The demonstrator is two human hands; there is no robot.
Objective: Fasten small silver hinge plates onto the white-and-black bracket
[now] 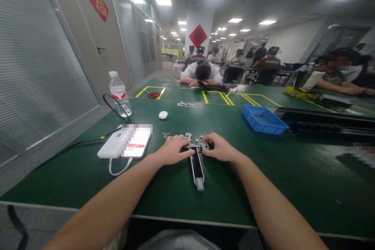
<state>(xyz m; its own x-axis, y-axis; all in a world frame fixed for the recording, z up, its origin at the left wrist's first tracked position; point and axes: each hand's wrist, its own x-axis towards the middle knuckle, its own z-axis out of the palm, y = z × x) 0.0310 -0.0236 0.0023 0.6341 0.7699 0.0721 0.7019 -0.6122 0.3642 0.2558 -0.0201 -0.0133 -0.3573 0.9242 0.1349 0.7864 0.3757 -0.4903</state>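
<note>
In front of me on the green table lies a long narrow black-and-white device point(197, 164), with a pale grey piece at its near end. My left hand point(176, 149) is closed at the device's far end, thumb pressing on its top left edge. The thumb and forefinger of my right hand point(219, 147) close around a small grey metal bracket point(205, 146) just right of that end. A second metal bracket point(188, 137) rests beyond my left fingertips. Small rings point(197, 140) lie between my hands, and several more rings point(165, 134) are left of my left hand.
A white power bank point(109, 146) and phone point(139, 140) lie cabled together at left, before a water bottle point(119, 93). A white earbud case point(163, 115), red scissors point(153, 95) and a blue tray point(263, 120) stand farther off. Someone rests head-down across the table.
</note>
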